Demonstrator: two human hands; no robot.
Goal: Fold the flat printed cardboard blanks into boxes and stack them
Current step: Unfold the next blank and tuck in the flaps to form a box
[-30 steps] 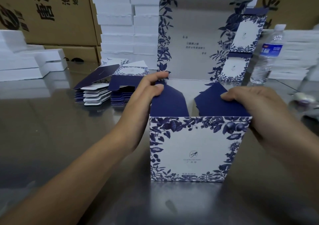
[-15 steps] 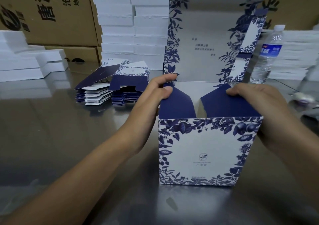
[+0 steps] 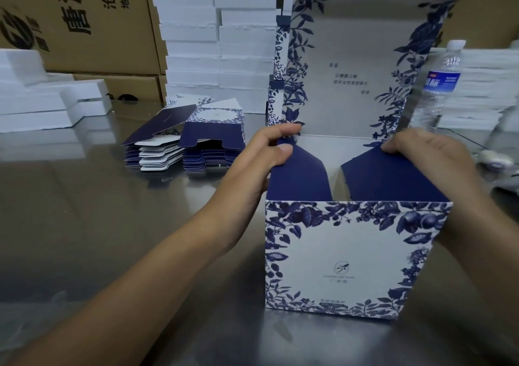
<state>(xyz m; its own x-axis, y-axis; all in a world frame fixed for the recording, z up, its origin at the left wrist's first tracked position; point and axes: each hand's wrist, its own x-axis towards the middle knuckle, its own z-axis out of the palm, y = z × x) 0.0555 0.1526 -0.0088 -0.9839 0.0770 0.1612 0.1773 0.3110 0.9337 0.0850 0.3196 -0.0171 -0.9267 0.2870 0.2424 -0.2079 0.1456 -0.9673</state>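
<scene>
– Box (image 3: 351,259) nearest, then: where does it stand?
– Upright on the steel table (image 3: 112,225). Its front panel, white with blue leaves and fruit, faces the camera, and its top is open.
– And the hands?
– Apart, one at each side of the opening. The left hand (image 3: 252,166) pinches the far tip of the left flap (image 3: 297,180) between thumb and forefinger. The right hand (image 3: 432,163) has its fingers curled over the far edge of the right flap (image 3: 387,177); its thumb is hidden.
– How do those flaps lie?
– Both are navy and tilted inward over the opening, with a gap between them where the pale inside shows.
– Behind them?
– The lid (image 3: 359,65) stands upright from the back wall. It is grey inside, with blue foliage down both edges and a few lines of small print too blurred to read.
– Further left?
– Flat blanks (image 3: 191,146) lie in two low piles side by side on the table, well apart from the box.
– And to the right?
– A clear water bottle (image 3: 441,90) with a blue label stands upright just beside the lid's right edge.
– At the very back?
– White foam trays (image 3: 196,42) are stacked high behind the blanks and the lid. Lower foam pieces (image 3: 36,104) sit at far left, and brown cartons (image 3: 92,28) with black characters stand behind those.
</scene>
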